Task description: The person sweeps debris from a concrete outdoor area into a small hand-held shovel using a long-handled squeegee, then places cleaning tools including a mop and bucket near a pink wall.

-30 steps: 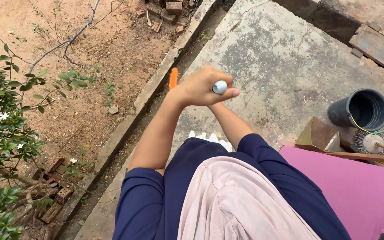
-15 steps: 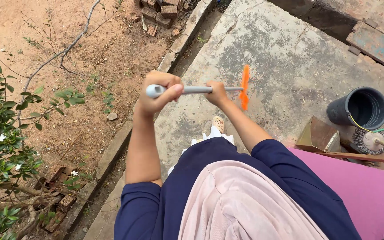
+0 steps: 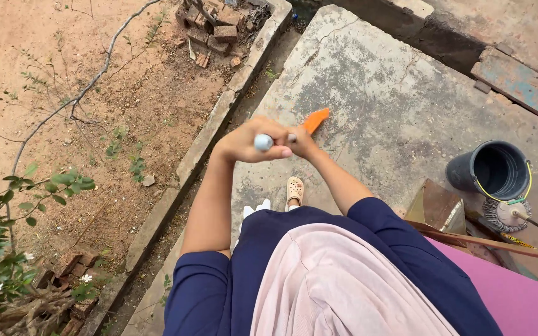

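Up close, the fingers of the left hand (image 3: pixel 244 144) curl tight around a slim tool handle (image 3: pixel 264 142), whose rounded pale-blue end faces the camera just past the thumb. The right hand (image 3: pixel 302 142) clenches the same handle right behind it, the two hands touching. Beyond the right hand an orange blade-like head (image 3: pixel 315 120) sticks out, tilted up over the concrete slab (image 3: pixel 375 99). Below the hands a foot in a cream clog (image 3: pixel 294 189) stands on the slab. To the right sit a dark bucket (image 3: pixel 490 171) and a round brush (image 3: pixel 505 214) just beside it. Left of the slab runs a stone kerb (image 3: pixel 213 124), with bare earth and broken bricks (image 3: pixel 216 28) beyond.
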